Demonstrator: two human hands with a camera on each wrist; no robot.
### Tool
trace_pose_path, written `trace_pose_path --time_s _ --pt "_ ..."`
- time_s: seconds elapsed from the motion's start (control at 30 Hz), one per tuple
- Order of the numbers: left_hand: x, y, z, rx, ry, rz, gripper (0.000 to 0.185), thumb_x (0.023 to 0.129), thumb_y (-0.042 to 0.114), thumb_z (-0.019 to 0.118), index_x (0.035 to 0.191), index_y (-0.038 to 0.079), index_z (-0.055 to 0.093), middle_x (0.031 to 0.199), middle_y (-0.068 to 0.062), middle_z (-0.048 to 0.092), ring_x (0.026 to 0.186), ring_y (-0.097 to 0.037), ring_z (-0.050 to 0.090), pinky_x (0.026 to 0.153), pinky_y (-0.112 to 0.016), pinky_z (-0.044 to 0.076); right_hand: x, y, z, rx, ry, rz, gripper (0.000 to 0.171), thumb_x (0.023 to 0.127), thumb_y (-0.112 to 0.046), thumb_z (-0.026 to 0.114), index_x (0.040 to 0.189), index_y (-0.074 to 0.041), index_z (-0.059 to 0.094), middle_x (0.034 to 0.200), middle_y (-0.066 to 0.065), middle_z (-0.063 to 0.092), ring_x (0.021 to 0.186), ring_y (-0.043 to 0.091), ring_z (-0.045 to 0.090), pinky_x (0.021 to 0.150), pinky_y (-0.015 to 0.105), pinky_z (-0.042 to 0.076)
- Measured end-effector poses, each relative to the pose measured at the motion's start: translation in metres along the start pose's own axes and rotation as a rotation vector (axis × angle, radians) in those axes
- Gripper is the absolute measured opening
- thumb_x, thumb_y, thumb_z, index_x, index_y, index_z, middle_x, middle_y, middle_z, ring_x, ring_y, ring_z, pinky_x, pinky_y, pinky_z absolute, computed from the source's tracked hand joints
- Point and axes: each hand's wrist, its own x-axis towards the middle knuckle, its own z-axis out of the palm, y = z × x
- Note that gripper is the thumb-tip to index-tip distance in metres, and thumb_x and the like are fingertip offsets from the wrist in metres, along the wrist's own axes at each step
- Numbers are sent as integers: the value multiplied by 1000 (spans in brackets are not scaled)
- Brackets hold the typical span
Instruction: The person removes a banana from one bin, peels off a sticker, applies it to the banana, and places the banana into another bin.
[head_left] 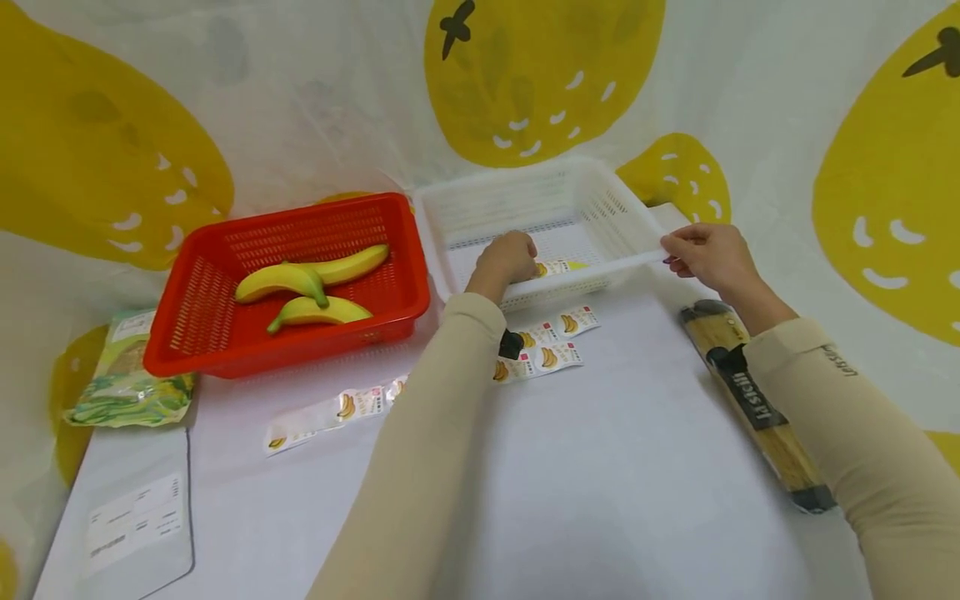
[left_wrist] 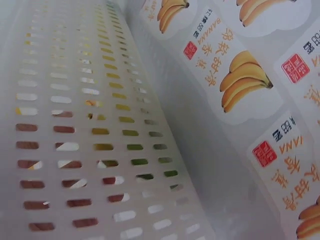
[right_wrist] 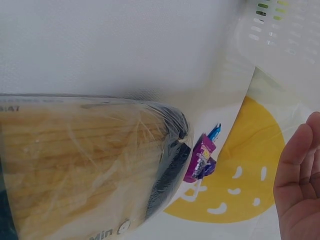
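Note:
My left hand (head_left: 512,257) reaches down inside the white perforated basket (head_left: 517,293), by a banana-print label (head_left: 553,267). Its fingertips are hidden, so I cannot tell whether they hold the label. A bit of yellow (head_left: 576,264) shows beside that label. In the left wrist view, reddish and yellow-green patches show through the slots of the basket wall (left_wrist: 75,150). My right hand (head_left: 705,254) pinches the basket's right front corner, thumb and fingers together at the rim. Below those fingertips, a purple-wrapped candy (right_wrist: 200,159) lies past the pasta.
A red basket (head_left: 322,346) with several yellow bananas (head_left: 281,279) stands at left. Banana labels (head_left: 558,357) lie before the white basket. A pasta pack (head_left: 757,400) lies under my right forearm. At far left are a green-yellow bag (head_left: 135,387) and a clear pouch (head_left: 138,517).

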Motion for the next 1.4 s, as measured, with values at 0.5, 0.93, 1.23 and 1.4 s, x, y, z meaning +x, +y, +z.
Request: trace_pose_path --time_s 0.5,0.93,1.23,1.4 --pt "-53 -31 -60 -264 275 133 32 104 21 51 130 11 67 125 -5 70 97 -19 61 86 -30 53 7 5 -2 21 -28 -19 62 101 -42 60 136 9 53 73 -21 64 64 -2 63 63 15 55" --pt "-194 -198 -121 -457 658 -115 47 104 42 54 141 14 62 130 -9 62 96 -13 55 74 -14 47 19 29 -19 8 -56 -10 69 101 -48 56 138 9 48 70 -25 65 65 -3 65 65 17 57" --pt "-246 -302 -101 -636 745 -478 60 102 43 53 148 5 51 106 14 51 80 -2 56 70 -11 51 20 36 -24 2 -63 4 69 100 -51 55 138 6 48 68 -27 64 65 -3 65 65 18 58" --pt "-248 -313 -91 -922 674 -525 61 101 40 60 152 9 47 108 7 56 81 -6 67 76 -15 57 22 34 -19 -37 -82 16 79 99 -59 51 144 7 45 72 -26 64 68 0 65 68 20 58"
